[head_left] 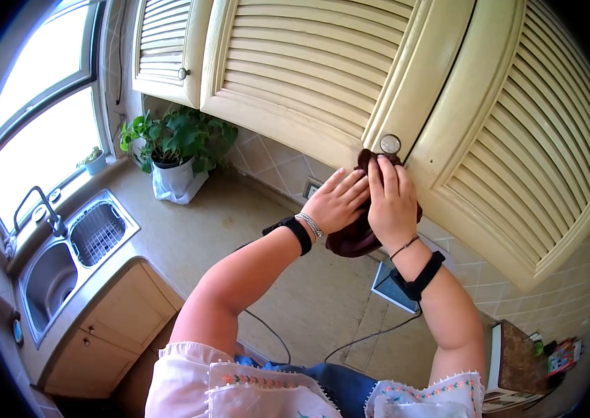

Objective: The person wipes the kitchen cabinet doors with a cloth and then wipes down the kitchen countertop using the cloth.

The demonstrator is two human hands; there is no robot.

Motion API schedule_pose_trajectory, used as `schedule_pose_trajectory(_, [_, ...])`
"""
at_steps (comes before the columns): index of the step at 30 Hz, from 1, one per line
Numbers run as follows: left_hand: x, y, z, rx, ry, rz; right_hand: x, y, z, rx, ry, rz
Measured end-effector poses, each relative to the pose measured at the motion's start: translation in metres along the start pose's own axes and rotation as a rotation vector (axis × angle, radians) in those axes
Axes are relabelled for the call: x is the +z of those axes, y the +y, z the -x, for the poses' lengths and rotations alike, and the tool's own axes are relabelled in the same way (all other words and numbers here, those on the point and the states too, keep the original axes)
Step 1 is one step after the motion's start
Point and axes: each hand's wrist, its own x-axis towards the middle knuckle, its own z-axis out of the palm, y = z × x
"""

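A dark brownish-red cloth (356, 240) is bunched against the lower corner of a cream louvred cabinet door (316, 63), just below a round metal knob (390, 144). My right hand (391, 202) is closed over the cloth, its fingertips reaching up near the knob. Beside it, my left hand (337, 203) lies with fingers stretched out at the cloth's left side, tips touching the door's bottom rail. The cloth's lower part hangs beneath both hands. Palms and most of the cloth's middle are hidden.
Below lies the countertop (239, 230). A potted plant (173, 174) stands in the corner, left of it a double sink (72, 254) under the window. A flat tablet-like object (394, 287) is below my right wrist. Dark cables (371, 338) hang from my wrist straps.
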Motion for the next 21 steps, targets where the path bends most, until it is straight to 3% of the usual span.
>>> schedule_pose_trajectory(7, [0.011, -0.077, 0.03, 0.052, -0.004, -0.125, 0.045, -0.044, -0.042, -0.076, 0.04, 0.027])
schedule_pose_trajectory(13, [0.014, -0.155, 0.078, -0.056, -0.077, -0.202, 0.095, -0.111, -0.099, -0.191, 0.083, -0.034])
schedule_pose_trajectory(21, [0.018, -0.246, 0.128, -0.303, -0.211, -0.217, 0.152, -0.193, -0.177, -0.168, 0.029, -0.348])
